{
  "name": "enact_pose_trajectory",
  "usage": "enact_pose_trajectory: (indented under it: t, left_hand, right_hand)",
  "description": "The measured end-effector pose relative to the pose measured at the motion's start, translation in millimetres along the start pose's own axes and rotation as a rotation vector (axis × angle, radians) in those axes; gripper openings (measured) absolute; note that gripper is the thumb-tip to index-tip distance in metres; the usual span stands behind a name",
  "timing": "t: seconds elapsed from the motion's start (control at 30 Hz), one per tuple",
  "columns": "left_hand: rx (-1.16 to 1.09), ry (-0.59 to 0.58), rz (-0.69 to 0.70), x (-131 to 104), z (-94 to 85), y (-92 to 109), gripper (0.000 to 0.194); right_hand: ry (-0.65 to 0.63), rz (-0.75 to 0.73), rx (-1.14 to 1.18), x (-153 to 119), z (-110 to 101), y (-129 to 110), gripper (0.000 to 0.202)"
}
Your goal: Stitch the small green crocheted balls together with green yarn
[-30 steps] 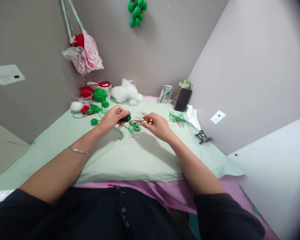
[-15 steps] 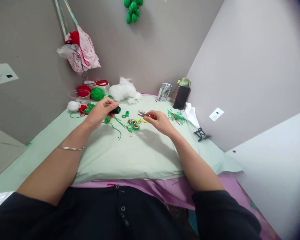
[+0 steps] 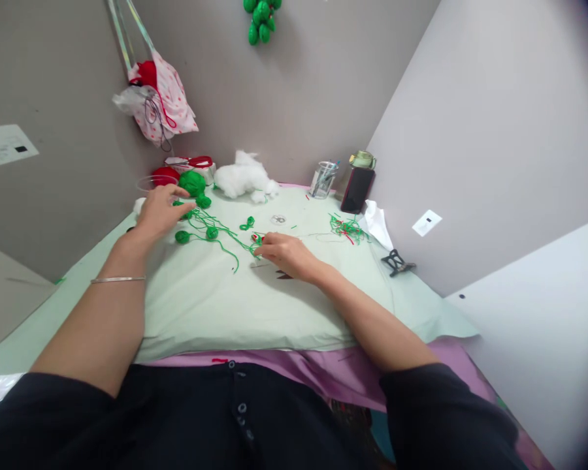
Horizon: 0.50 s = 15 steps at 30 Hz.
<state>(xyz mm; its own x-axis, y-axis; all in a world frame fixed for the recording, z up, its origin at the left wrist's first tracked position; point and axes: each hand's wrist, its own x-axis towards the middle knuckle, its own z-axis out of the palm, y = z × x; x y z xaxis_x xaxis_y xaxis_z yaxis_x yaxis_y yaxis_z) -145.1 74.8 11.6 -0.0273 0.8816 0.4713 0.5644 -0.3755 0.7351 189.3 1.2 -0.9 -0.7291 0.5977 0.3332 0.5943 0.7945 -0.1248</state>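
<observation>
My left hand (image 3: 164, 212) is over the loose green yarn strands (image 3: 210, 220) at the left, thumb and fingers apart. Small green yarn balls (image 3: 181, 237) lie just below and beside it. My right hand (image 3: 289, 253) is closed, its fingertips at a small green and red crocheted piece (image 3: 257, 239) that they partly cover. Below that palm show the dark blades of scissors (image 3: 285, 275); their handles are hidden, so whether the hand still holds them is unclear. Between the hands lies a small green knotted piece (image 3: 247, 224).
White stuffing (image 3: 245, 177), a green yarn ball (image 3: 192, 184) and red yarn (image 3: 164, 175) sit along the back. Right of them are a pen jar (image 3: 323, 180), a phone (image 3: 357, 190), yarn scraps (image 3: 347, 227), a white cloth (image 3: 377, 225) and a black claw clip (image 3: 398, 262).
My left hand has moved left and let go of the dark spool-like thing. My right hand has come down and left to the crocheted piece; the scissors have moved from its fingertips to below its palm.
</observation>
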Motion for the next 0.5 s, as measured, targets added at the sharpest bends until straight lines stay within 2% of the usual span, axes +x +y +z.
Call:
enact_pose_trajectory:
  t: [0.03,0.07,0.17,0.23,0.27,0.3,0.33,0.4,0.43,0.47,0.5]
  left_hand:
    - [0.039,0.051,0.013,-5,11.3,10,0.027]
    - [0.018,0.045,0.023,-10,23.7,21,0.027]
    - [-0.218,-0.105,0.001,-25,57.8,56,0.029]
    - [-0.318,-0.207,-0.009,-30,64.2,76,0.029]
    - [-0.332,-0.214,-0.005,-31,58.9,84,0.028]
    - [-0.324,-0.165,0.01,-32,47.4,90,0.026]
    - [-0.294,-0.054,0.038,-35,30.0,94,0.024]
    - [-0.17,0.308,0.123,-48,-16.3,93,0.021]
    - [-0.038,0.447,0.177,-60,-41.0,87,0.024]
    - [0.12,0.522,0.205,-75,-63.9,77,0.028]
    - [0.298,0.423,0.18,-93,-83.2,64,0.033]
  right_hand:
    - [-0.008,-0.049,-0.091,2,5,-2,0.028]
    - [-0.024,-0.099,-0.171,4,9,-3,0.029]
    - [-0.068,-0.231,-0.309,7,15,-2,0.028]
    - [-0.058,-0.241,-0.326,7,17,1,0.026]
    - [-0.031,-0.213,-0.31,6,18,2,0.026]
    - [0.012,-0.167,-0.275,6,18,3,0.025]
    - [0.067,-0.112,-0.221,5,17,4,0.024]
    - [0.19,-0.02,-0.068,4,13,5,0.022]
    - [0.235,0.006,0.007,4,10,5,0.021]
    - [0.279,0.013,0.073,4,7,5,0.02]
    - [0.308,0.027,0.124,4,4,5,0.018]
